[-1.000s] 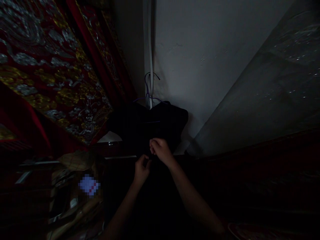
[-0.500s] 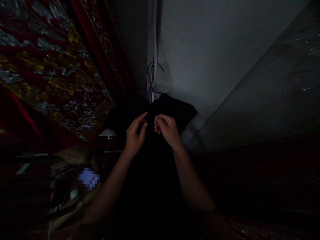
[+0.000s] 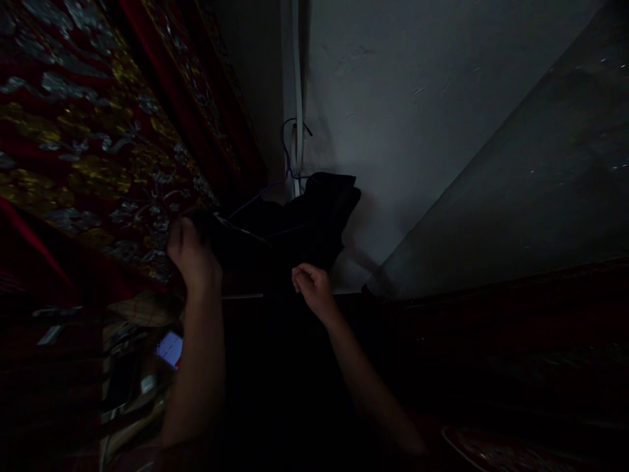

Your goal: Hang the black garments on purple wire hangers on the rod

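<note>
A black garment (image 3: 314, 219) hangs partly on a thin purple-blue wire hanger (image 3: 285, 147) against the wall. Its left side is drawn out away from the hanger's left arm, which shows bare. My left hand (image 3: 194, 255), slightly blurred, is closed on that drawn-out edge of the cloth. Below the garment's right part, my right hand (image 3: 313, 288) has its fingers curled together. Whether cloth is pinched in them is lost in the dark.
Red cloth with gold and silver embroidery (image 3: 98, 177) hangs at the left. A pale pipe (image 3: 297, 78) runs down the wall (image 3: 417, 118). At lower left, a small bluish-white packet (image 3: 170, 349) lies among dim clutter. The bottom is very dark.
My left hand has moved left, pulling the garment's left side off the hanger's arm. My right hand has dropped slightly lower. The hanger has tilted and the garment is bunched up.
</note>
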Tool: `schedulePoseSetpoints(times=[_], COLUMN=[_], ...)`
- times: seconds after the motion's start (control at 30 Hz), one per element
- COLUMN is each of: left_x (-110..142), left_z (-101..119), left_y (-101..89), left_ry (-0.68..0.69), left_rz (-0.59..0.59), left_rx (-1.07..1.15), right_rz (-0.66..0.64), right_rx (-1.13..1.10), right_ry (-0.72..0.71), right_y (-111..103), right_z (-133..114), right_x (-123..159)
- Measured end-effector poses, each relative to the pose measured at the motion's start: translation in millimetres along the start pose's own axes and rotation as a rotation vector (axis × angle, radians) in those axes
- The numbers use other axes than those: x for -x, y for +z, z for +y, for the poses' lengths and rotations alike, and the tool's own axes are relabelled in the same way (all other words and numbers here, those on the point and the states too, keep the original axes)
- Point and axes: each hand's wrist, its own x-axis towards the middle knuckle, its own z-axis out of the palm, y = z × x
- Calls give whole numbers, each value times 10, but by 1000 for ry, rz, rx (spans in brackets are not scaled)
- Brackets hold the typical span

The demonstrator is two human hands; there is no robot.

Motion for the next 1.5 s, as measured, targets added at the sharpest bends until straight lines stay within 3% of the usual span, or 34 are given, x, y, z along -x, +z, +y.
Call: schedulePoseSetpoints(times=[0.07, 0.13, 0.23, 0.33, 0.43, 0.6, 0.67, 0.77, 0.87, 0.97, 1.07, 1.17, 1.23, 1.33, 1.5], left_x=[-2, 157, 552, 890, 1107, 1414, 1464, 1392, 1261, 1169, 1030, 755, 522, 194, -95], left_z=[-241, -486, -741, -763, -546, -62, 23, -20, -203, -375, -412, -348, -296, -216, -27], left_y=[-213, -378, -505, -510, -418, -96, 11, 34, -117, -342, -556, -737, -832, -884, -652], left_ry=[-385, -676, -776, -736, -638, -243, -70, 59, -141, -290, -243, -185, -155, -90, 242], left_rz=[49, 51, 22, -30, -109, -563, -650, -715, -963, -1242, -1338, -1393, -1399, -1283, -1023], left_rx=[189, 232, 206, 207, 221, -56, -149, -209, -230, -351, -572, -813, -928, -1083, -1036], right_rz=[-3, 17, 39, 26, 36, -130, -119, -99, -160, -98, 26, 68, 116, 185, 225], right_rx=[-81, -140, -151, -66, 84, 121, 90, 98, 161, 214, 255, 289, 321, 406, 539], right_ry=[39, 84, 136, 156, 102, -74, -93, -61, -40, -214, -310, -188, -128, -155, -194], right_y=[48, 73, 15, -145, -277, -180, -120, -169, -362, -531, -584, -581, -612, -740, -918], right_z=[29, 45, 89, 136, 132, 8, -62, -206, -391, -506, -425, -220, -125, -134, -342], right_x=[192, 331, 404, 378, 361, 423, 431, 353, 117, -277, -698, -953, -994, -937, -866])
